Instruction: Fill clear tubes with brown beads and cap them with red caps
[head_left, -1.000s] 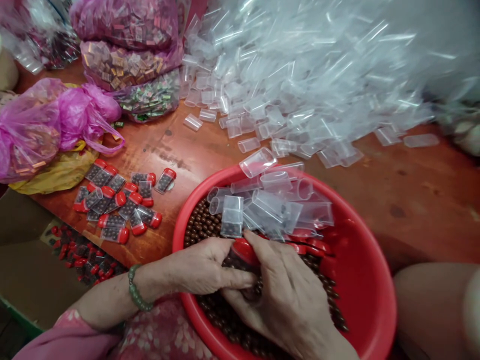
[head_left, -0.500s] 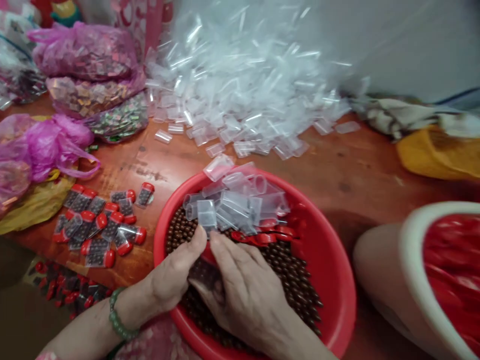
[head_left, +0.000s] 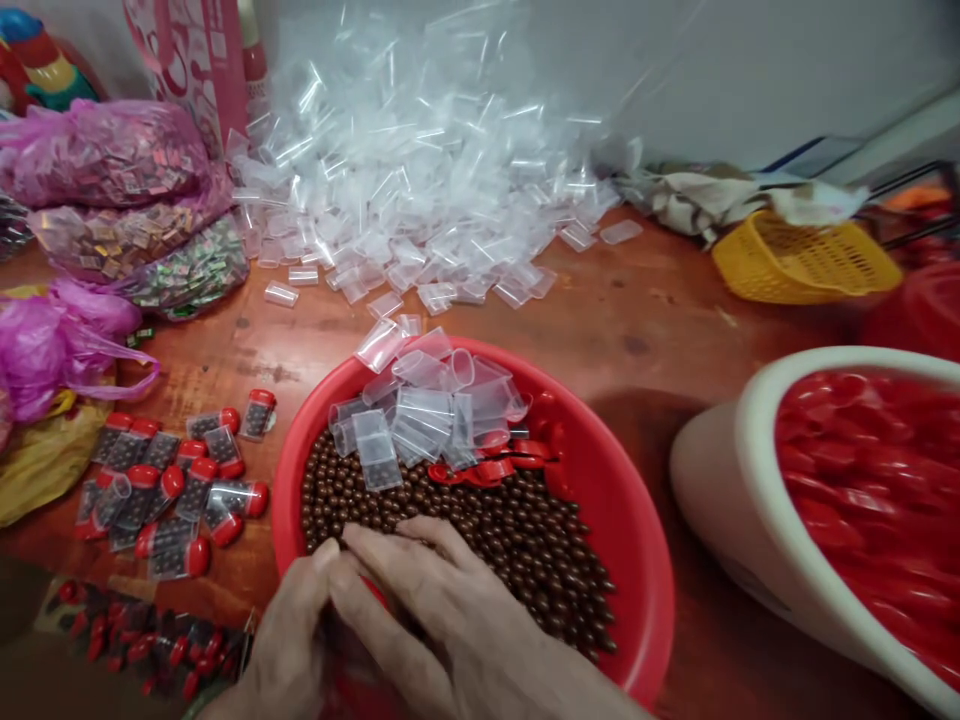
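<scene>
Low in the head view, my left hand [head_left: 292, 625] and my right hand [head_left: 442, 610] press together over the near side of a red basin [head_left: 651, 575]. Between them a bit of red cap [head_left: 375, 592] shows; it belongs to a clear tube, mostly covered by my fingers. Small shiny brown balls [head_left: 517, 530] lie in the basin under and beyond my hands. On top of the balls rest empty clear plastic tubes [head_left: 424, 415] and a few red caps [head_left: 487, 467]. Left of the basin lie several filled, red-capped tubes [head_left: 176, 545].
A big heap of clear tubes [head_left: 405, 200] covers the back of the table. Purple bags [head_left: 105, 150] of small wrapped pieces stand at the left. To the right are a white bucket [head_left: 712, 480] of red caps and a yellow basket [head_left: 802, 265]. More filled tubes [head_left: 142, 640] lie lower left.
Both hands have drawn down and closer to me with the capped tube, away from the loose tubes. The view has swung right, showing more of the bucket and yellow basket.
</scene>
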